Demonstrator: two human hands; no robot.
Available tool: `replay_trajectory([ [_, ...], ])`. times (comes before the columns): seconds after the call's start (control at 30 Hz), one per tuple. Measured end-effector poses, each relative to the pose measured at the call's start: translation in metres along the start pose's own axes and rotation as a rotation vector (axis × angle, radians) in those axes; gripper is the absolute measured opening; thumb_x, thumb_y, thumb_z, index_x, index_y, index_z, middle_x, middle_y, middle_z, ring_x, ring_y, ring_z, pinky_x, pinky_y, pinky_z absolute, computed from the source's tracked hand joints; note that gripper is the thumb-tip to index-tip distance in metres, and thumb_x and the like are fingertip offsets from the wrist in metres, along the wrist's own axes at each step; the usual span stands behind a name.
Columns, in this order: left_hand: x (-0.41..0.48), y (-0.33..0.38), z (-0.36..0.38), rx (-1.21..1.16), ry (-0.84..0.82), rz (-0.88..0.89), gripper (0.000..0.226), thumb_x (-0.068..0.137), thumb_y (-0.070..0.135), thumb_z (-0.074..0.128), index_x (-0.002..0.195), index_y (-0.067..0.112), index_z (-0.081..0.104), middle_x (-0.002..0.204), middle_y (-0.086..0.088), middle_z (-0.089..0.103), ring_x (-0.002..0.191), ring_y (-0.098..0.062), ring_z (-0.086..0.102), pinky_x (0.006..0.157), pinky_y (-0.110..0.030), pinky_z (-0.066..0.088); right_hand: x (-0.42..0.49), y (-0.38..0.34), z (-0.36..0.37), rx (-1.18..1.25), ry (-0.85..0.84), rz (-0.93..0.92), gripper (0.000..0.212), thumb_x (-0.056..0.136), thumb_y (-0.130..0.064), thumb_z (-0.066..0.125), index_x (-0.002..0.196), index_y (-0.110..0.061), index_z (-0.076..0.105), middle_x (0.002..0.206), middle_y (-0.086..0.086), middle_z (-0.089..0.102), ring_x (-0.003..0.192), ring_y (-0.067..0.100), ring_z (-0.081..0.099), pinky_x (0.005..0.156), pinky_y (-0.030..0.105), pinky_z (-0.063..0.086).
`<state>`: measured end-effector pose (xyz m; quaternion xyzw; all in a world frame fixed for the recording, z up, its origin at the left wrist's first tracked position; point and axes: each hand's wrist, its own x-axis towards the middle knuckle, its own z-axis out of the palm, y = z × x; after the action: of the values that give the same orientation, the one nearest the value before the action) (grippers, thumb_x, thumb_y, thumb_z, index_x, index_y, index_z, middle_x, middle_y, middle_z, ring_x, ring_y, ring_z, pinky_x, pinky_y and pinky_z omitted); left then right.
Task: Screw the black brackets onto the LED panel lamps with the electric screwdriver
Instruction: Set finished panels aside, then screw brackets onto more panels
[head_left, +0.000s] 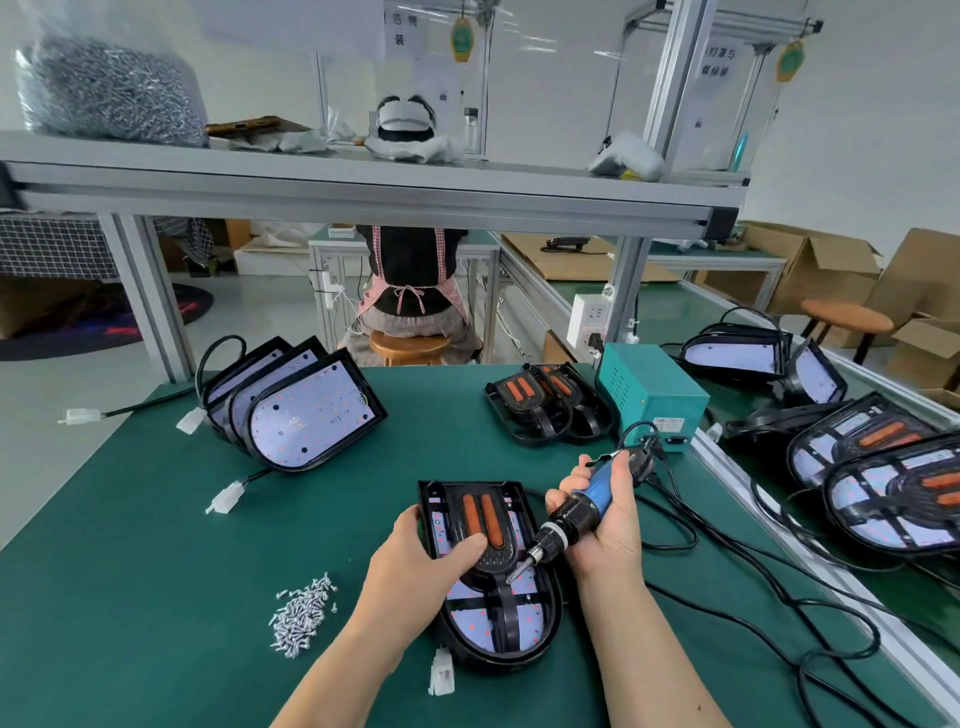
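An LED panel lamp (524, 621) lies on the green mat in front of me, with a black bracket (493, 558) bearing two orange strips laid over its panel. My left hand (415, 561) holds the lamp's left side, thumb pressing on the bracket. My right hand (605, 525) grips the blue-and-black electric screwdriver (582, 512), which slants down to the left. Its bit tip touches the bracket near its lower middle. A pile of silver screws (301, 616) lies left of the lamp.
Bare lamps (311, 410) lean stacked at back left, brackets (545, 402) at back centre, a teal power box (649, 395) beside them. More lamps (883, 467) lie right, past the table rail. Black cables (753, 587) trail over the mat. A person sits beyond the table.
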<state>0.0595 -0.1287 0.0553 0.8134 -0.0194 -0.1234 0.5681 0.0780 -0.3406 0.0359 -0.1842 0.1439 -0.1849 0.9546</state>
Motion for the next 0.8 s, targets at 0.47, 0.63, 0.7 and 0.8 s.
replay_trajectory([
  [0.47, 0.001, -0.007, -0.085, 0.971, 0.049, 0.026, 0.016, 0.086, 0.035, 0.062, 0.098, 0.032, 0.052, 0.101, 0.012, 0.047, 0.101, -0.014, 0.049, 0.072, -0.026, 0.041, 0.0, 0.0, 0.0, -0.003, 0.014, 0.001, 0.042, 0.088, -0.055, 0.064, 0.094, -0.015, 0.054, 0.066, -0.006, 0.051, 0.051, 0.005, 0.051, 0.055, 0.022, 0.039],
  [0.63, 0.002, -0.016, -0.078, 0.986, 0.103, 0.041, 0.023, 0.085, 0.004, 0.048, 0.087, 0.027, 0.05, 0.097, 0.008, 0.048, 0.09, -0.016, 0.052, 0.065, -0.026, 0.044, -0.001, 0.0, 0.0, -0.005, 0.012, 0.01, 0.039, 0.093, -0.053, 0.061, 0.094, -0.015, 0.053, 0.068, -0.006, 0.05, 0.052, 0.005, 0.05, 0.053, 0.021, 0.04],
  [0.7, 0.005, -0.019, -0.078, 0.985, 0.119, 0.053, 0.025, 0.085, 0.001, 0.047, 0.086, 0.026, 0.049, 0.094, 0.008, 0.049, 0.085, -0.016, 0.052, 0.064, -0.025, 0.044, -0.001, 0.0, 0.0, -0.002, 0.012, 0.012, 0.038, 0.092, -0.053, 0.061, 0.095, -0.015, 0.054, 0.071, -0.007, 0.05, 0.053, 0.005, 0.049, 0.053, 0.021, 0.039],
  [0.8, 0.005, -0.019, -0.078, 0.984, 0.129, 0.068, 0.026, 0.083, 0.001, 0.044, 0.084, 0.026, 0.049, 0.09, 0.009, 0.052, 0.079, -0.015, 0.051, 0.058, -0.024, 0.039, -0.001, 0.0, -0.001, -0.003, 0.013, 0.005, 0.038, 0.092, -0.052, 0.061, 0.095, -0.015, 0.053, 0.071, -0.007, 0.05, 0.052, 0.004, 0.049, 0.053, 0.021, 0.039],
])
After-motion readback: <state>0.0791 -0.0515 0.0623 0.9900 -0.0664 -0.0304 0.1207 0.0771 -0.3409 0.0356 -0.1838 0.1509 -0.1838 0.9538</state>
